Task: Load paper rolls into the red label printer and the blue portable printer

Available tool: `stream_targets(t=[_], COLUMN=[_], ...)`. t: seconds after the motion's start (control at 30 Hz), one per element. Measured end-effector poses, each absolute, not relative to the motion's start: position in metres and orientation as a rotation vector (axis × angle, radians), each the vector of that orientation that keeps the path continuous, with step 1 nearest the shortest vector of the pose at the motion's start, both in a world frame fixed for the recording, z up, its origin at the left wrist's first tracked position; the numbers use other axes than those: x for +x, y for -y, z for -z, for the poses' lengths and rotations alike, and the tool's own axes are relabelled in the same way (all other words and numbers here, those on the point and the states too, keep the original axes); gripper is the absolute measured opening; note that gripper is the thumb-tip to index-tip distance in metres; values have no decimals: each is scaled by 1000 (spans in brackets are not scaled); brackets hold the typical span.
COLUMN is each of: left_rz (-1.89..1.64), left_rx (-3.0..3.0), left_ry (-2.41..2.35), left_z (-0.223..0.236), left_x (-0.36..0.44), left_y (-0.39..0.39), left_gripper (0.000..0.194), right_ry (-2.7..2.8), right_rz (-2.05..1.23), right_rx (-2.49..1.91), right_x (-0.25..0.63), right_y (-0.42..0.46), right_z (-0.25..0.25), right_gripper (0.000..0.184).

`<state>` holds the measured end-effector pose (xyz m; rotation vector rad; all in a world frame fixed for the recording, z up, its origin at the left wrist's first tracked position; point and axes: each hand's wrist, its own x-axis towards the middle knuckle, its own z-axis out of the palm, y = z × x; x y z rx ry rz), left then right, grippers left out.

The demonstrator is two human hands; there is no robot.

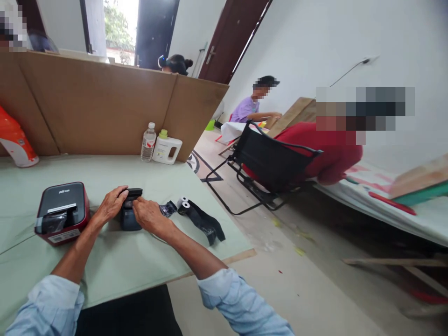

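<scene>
A small dark handheld device (131, 222), like a portable receipt printer with its lid (135, 192) raised, lies on the pale green table cover. My left hand (112, 203) grips its left side, fingers at the lid. From the right, my right hand (150, 214) is closed at the device's opening, its bent fingertips partly hidden. Something pale and round, perhaps a paper roll, shows a little between the hands. Just right of them lie small white-cored rolls (185, 205) with black strips (206, 221) unrolled toward the table edge.
A larger black and red printer (63, 210) stands at left. Behind are an orange bottle (17, 137), a water bottle (149, 142) and a white jug (168, 148), before a cardboard screen (105, 107). To the right, a person in red sits on a black folding chair (273, 158).
</scene>
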<state>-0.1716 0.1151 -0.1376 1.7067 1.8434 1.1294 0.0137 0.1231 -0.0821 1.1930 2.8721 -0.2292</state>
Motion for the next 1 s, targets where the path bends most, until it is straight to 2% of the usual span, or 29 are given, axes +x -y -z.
stream_targets(t=[0.3,0.57,1.0], left_rz=[-1170,-1140,-1178], left_rx=[1653,1640,1579], left_ry=[-1860,-1879,-1867], left_z=[134,129,129], left_x=[-167,-168,-167], left_y=[-119,-123,-131], left_gripper=[51,45,39], right_ry=[-2824,-2786,-2770], right_rz=[213,218,111], right_rx=[1187,1098,956], right_x=[3,-1,-12], right_y=[-139,-152,-163], right_z=[78,67,67], right_gripper=[29,23,27])
